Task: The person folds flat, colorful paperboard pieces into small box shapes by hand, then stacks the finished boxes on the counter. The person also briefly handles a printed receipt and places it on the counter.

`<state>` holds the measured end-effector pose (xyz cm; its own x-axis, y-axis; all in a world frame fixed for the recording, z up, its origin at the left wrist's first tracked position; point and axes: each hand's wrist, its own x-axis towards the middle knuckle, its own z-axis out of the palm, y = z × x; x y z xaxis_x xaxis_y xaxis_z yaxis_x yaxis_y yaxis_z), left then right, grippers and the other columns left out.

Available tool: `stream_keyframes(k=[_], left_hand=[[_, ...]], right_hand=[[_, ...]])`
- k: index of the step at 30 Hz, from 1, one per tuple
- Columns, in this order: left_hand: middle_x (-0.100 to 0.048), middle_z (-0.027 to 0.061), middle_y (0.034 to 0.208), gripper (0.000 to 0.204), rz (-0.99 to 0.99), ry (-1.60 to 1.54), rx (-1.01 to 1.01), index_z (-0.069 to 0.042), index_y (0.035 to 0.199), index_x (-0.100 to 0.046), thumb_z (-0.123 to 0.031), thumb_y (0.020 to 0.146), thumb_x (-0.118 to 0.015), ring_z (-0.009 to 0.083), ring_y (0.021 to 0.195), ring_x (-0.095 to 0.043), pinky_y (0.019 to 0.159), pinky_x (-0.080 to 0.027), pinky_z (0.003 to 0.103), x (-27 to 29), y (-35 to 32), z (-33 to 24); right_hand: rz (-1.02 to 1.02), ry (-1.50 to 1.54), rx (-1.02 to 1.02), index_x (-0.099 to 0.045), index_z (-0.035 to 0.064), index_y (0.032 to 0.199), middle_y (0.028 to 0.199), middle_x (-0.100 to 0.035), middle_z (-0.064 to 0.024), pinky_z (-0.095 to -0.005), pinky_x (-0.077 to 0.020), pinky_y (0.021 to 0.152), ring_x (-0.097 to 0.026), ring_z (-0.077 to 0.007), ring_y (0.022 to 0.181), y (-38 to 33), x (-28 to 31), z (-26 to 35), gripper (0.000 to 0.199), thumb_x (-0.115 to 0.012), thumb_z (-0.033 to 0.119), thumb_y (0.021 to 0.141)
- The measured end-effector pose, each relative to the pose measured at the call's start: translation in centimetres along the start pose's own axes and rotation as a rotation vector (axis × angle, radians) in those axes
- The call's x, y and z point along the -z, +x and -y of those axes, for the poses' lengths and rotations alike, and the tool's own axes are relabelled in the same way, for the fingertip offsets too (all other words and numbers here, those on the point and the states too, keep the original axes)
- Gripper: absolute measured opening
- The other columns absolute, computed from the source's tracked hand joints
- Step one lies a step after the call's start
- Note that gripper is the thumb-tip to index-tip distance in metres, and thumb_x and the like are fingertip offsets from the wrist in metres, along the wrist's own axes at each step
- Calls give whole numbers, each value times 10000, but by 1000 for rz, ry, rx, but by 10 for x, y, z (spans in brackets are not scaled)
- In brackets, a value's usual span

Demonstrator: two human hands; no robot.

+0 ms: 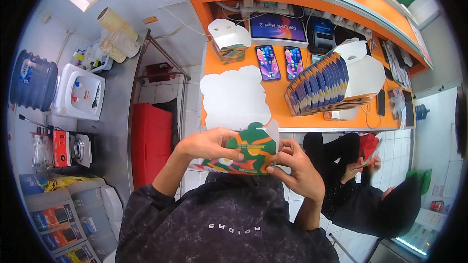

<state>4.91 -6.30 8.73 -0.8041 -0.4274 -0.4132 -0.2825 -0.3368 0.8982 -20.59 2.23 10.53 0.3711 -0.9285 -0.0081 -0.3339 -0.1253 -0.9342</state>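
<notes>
Close to my body, at the front edge of the orange counter, I hold a green and orange printed takeaway box (251,147), partly folded, with a pale flap standing up at its right end. My left hand (210,145) grips its left part, thumb across the printed side. At the right corner, the fingers and thumb of my right hand (294,164) pinch the card. Just beyond lies a stack of flat white box blanks (234,98). One folded takeaway box (229,41) stands open behind them.
On the orange counter (279,98) lie two phones (268,62) and a long nested row of blue boxes (319,85). A tablet box (278,28) and a black printer (321,35) sit at the back. A person in black (370,199) sits at the right. A steel table (117,102) runs along the left.
</notes>
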Motion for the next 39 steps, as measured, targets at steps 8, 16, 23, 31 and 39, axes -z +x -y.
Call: stream_keyframes(k=[8,16,23,31,39], left_hand=[[-616,64,1173,372,12,-218,-79,19,1245,-563,-190,943,-625,150,1061,-548,951,-443,315,-21,5,20],[-593,103,1227,419,-40,-244,-75,37,1289,-509,-184,948,-612,183,1137,-534,996,-425,336,-29,3,16],[-591,93,1212,418,-28,-222,-139,35,1293,-504,-180,951,-610,176,1124,-531,984,-429,324,-31,-1,17],[-563,88,1225,497,21,-109,-214,11,1341,-452,-210,936,-636,167,1136,-505,971,-425,319,-32,2,21],[-547,87,1246,540,-22,-303,-181,1,1366,-418,-213,926,-646,186,1157,-496,1000,-401,339,-37,1,23]], right_hand=[[-227,211,-32,-577,19,955,1081,-496,-115,-311,-507,759,-591,-194,865,1,-20,-7,205,-720,31,810],[-304,308,-29,-556,6,938,1053,-518,-97,-284,-502,731,-578,-151,857,3,-25,-8,193,-659,-65,791],[-272,507,-106,-573,-10,934,1076,-521,-80,-263,-528,782,-600,-135,943,2,-15,-3,166,-658,-68,804],[-164,348,-60,-646,-9,949,1079,-535,-83,-286,-543,807,-620,-157,978,2,-3,-3,166,-723,-12,801],[-281,211,-3,-692,21,990,1044,-609,-90,-297,-541,781,-635,-173,934,1,-3,1,195,-729,5,800]])
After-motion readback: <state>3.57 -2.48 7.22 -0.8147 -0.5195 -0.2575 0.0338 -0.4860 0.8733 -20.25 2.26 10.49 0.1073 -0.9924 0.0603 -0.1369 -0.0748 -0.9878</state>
